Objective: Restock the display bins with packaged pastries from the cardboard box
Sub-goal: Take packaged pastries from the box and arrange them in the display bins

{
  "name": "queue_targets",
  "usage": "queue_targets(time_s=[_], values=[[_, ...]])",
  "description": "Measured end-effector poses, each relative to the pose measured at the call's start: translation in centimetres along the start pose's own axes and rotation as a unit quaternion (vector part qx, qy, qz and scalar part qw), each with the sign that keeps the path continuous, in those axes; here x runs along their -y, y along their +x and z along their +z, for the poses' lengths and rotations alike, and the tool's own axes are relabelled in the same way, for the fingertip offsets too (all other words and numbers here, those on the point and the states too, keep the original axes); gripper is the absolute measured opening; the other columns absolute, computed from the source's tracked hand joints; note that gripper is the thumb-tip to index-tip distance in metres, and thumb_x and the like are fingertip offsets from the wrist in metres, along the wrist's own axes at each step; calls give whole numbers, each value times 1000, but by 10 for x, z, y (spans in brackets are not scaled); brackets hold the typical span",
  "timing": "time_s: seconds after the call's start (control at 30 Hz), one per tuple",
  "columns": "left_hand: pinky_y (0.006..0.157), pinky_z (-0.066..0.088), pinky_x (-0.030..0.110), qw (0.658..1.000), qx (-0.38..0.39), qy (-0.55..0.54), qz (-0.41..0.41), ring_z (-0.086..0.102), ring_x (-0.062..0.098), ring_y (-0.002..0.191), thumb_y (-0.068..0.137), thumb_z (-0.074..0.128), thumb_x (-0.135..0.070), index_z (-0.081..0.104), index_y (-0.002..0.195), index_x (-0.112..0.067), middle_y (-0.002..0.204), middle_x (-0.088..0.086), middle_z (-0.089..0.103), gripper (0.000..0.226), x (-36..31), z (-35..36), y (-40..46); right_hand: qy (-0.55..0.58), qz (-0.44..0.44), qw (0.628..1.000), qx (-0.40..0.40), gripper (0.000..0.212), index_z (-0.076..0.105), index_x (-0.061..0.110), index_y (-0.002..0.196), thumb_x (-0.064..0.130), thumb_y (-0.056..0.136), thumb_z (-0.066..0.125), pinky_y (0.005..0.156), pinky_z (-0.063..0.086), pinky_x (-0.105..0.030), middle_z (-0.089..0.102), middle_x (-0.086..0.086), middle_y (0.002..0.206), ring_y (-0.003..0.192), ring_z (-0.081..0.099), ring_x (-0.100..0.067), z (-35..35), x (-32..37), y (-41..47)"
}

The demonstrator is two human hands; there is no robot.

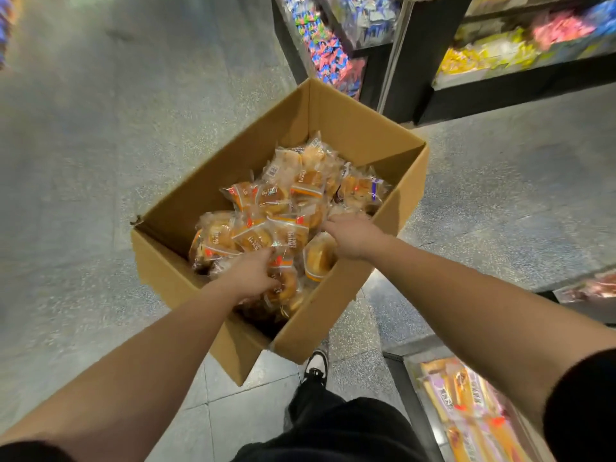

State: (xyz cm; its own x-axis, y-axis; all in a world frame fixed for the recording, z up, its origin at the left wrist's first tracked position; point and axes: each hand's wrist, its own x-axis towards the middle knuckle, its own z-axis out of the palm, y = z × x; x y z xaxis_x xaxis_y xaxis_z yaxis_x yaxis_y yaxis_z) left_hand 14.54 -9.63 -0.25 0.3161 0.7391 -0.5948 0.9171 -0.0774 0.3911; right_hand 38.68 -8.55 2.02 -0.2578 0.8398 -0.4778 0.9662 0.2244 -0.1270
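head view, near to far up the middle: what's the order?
Dark trousers → shoe → near corner of the cardboard box → left hand → right hand → packaged pastries → far box wall → display shelves.

The box [350, 128] is plain brown cardboard, matt, with raw cut edges and a slightly torn left corner; the pastries [276, 208] inside it are sealed in clear, glossy plastic film that catches the light and crinkles; the floor [83, 161] looks like speckled grey stone, smooth with a dull sheen; the trousers [340, 428] are black matt cloth; the shelf frames [416, 78] are matt black; the packets [473, 411] at the lower right are shiny printed plastic.
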Motion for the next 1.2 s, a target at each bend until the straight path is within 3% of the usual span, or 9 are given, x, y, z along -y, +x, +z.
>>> queue_targets(time_s=[0.17,0.53,0.7,0.77,0.83,1.0,1.07,1.13,1.2], values=[[100,47,41,998,34,47,6,52,27,122,81,78,-31,37,145,-16,136,10,55,78,2,1,20,-94,-63,992,63,54,48,23,139,3,89,51,99,44,-43,57,-3,132,121,51,-25,2,5,31],[86,41,35,990,109,79,36,46,17,106,75,76,-57,55,112,-24,112,-3,52,53,19,-6,29,-180,-114,971,112,58,46,29,142,36,89,67,104,33,-45,42,1,141,130,34,-26,11,5,47],[70,42,28,997,59,-43,5,57,15,92,73,83,-49,52,109,-24,100,-7,59,53,22,-9,14,-43,-81,992,91,55,53,20,123,46,80,75,95,39,-40,58,0,120,113,51,-22,5,0,38],[72,42,29,997,37,-69,1,57,13,93,74,82,-50,49,107,-27,98,-12,56,52,23,-18,3,41,-34,995,80,58,50,16,123,45,81,77,77,42,-33,62,-4,115,97,56,-22,-2,-1,27],[80,42,29,992,4,-125,-3,57,14,100,76,81,-48,49,110,-29,102,-13,55,51,26,-31,-6,146,21,988,42,71,46,16,135,48,81,77,78,44,-30,61,-3,124,100,56,-22,-14,-2,12],[94,51,38,950,-45,-308,1,68,16,97,69,83,-55,58,115,-22,104,-3,70,62,29,-58,-37,486,114,864,-61,85,47,23,139,64,71,78,96,47,-37,58,4,128,116,58,-20,-24,1,-33],[94,53,38,921,-32,-387,30,71,22,100,72,84,-44,64,115,-19,105,1,75,54,23,-65,-54,605,106,784,-89,63,57,30,124,58,73,81,100,50,-43,66,7,118,107,65,-17,-23,9,-56],[81,53,31,907,-26,-416,63,71,24,102,79,80,-35,65,111,-19,103,2,75,39,16,-68,-72,675,88,724,-110,39,52,33,121,36,89,73,97,48,-33,65,12,117,103,63,-9,-20,21,-83],[80,53,32,900,-31,-427,79,70,24,103,76,82,-39,63,113,-23,108,1,73,45,12,-67,-90,720,96,673,-141,68,45,22,138,41,82,77,94,49,-31,63,7,129,119,59,-14,-12,34,-107]])
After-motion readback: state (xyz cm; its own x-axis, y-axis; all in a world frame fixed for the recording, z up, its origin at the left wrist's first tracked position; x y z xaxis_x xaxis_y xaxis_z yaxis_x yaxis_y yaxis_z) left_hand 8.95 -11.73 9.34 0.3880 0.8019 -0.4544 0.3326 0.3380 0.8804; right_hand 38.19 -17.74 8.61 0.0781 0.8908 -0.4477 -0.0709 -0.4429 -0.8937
